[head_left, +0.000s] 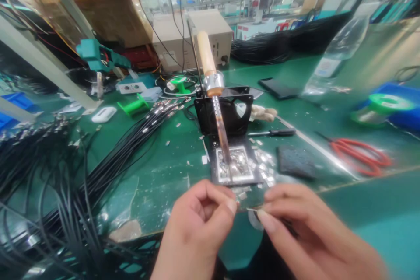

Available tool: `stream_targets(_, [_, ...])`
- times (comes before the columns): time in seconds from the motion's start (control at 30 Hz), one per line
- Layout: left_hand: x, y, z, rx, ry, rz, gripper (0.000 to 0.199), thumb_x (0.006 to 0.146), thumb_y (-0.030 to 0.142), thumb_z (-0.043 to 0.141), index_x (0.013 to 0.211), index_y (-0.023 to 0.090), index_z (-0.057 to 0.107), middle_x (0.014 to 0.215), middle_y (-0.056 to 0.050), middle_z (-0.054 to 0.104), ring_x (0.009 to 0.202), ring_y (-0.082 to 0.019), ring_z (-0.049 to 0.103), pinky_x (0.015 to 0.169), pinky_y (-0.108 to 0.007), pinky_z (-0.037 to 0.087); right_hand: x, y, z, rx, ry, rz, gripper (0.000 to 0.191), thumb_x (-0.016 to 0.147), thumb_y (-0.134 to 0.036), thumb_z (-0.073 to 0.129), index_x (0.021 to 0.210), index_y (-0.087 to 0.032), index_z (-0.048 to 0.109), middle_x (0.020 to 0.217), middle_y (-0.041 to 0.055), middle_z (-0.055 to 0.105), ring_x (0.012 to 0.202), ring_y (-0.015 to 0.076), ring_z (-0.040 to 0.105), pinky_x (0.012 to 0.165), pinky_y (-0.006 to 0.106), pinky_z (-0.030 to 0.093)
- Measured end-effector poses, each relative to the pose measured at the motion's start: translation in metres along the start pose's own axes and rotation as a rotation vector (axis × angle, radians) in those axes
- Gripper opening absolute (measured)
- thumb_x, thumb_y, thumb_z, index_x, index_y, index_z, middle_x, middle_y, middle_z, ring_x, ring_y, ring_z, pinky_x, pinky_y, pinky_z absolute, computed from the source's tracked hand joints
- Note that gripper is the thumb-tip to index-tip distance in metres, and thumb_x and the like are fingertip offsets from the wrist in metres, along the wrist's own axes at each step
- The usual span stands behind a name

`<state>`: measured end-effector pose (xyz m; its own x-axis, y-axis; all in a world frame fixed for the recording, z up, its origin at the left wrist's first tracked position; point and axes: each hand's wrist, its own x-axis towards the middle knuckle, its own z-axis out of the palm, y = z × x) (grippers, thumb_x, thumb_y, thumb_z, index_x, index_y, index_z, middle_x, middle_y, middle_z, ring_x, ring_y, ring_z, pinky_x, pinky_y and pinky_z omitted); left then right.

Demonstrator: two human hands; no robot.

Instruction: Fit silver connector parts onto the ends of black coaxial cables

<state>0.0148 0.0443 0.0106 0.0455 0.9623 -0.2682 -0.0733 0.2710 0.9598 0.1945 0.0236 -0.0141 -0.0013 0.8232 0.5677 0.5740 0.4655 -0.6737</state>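
Observation:
Just over the table's front edge, my left hand [200,221] is closed, thumb and forefinger pinched on something too small to make out. Facing it on the right, my right hand [305,227] pinches a thin pale wire-like piece [252,210] that points toward the left fingertips. Beyond both hands, a soldering iron [220,124] with a wooden handle slants down in a stand. Its tip reaches a small white-framed tray [219,177] holding shiny metal bits. A black fan-shaped frame [203,118] stands behind the tray. Small pale pieces [267,170] lie scattered right of it.
Black cables [114,159] cover the left side. Toward the right lie a dark sponge-like block [295,162], red-handled scissors [361,155], a screwdriver [278,132], a black phone-like slab [278,88], a plastic bottle [334,59] and a green spool [389,101]. Beige boxes [210,35] stand behind.

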Motion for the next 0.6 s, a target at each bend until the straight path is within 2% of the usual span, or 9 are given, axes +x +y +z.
stream_targets(0.1, [0.002,-0.002,-0.002,-0.037,-0.016,-0.012,0.023,0.091,0.031,0.078,0.076,0.018,0.067,0.085,0.001,0.069,0.069,-0.010,0.053,0.063,-0.019,0.043,0.003,0.004,0.006,-0.020,0.022,0.025,0.002,0.096,-0.021,0.069,0.096,-0.022,0.067,0.110,-0.0032,0.073,0.097,0.0022,0.074,0.091,0.005,0.059])
stream_targets(0.27, [0.003,-0.006,-0.001,-0.076,-0.014,-0.010,0.023,0.091,0.029,0.079,0.075,0.018,0.066,0.087,0.000,0.071,0.077,-0.011,0.062,0.070,-0.018,0.049,0.000,0.002,0.014,-0.067,-0.002,-0.048,0.003,0.096,-0.018,0.067,0.096,-0.021,0.067,0.109,-0.0025,0.076,0.095,0.0012,0.076,0.094,0.003,0.058])
stream_targets(0.43, [0.008,-0.003,0.002,-0.115,-0.004,-0.023,0.024,0.088,0.027,0.080,0.073,0.017,0.066,0.086,0.000,0.071,0.076,-0.011,0.062,0.071,-0.019,0.049,0.000,0.007,0.017,-0.078,-0.013,-0.065,0.007,0.094,-0.019,0.069,0.100,-0.023,0.066,0.111,-0.0046,0.076,0.097,-0.0005,0.077,0.096,0.000,0.056])
stream_targets(0.6, [0.008,-0.001,0.004,-0.131,0.019,-0.028,0.024,0.088,0.027,0.081,0.073,0.017,0.066,0.086,-0.001,0.070,0.074,-0.011,0.061,0.069,-0.019,0.048,-0.001,0.011,0.018,-0.064,-0.036,-0.077,0.013,0.093,-0.018,0.071,0.104,-0.023,0.066,0.114,-0.0034,0.076,0.101,0.0017,0.077,0.099,0.003,0.056])
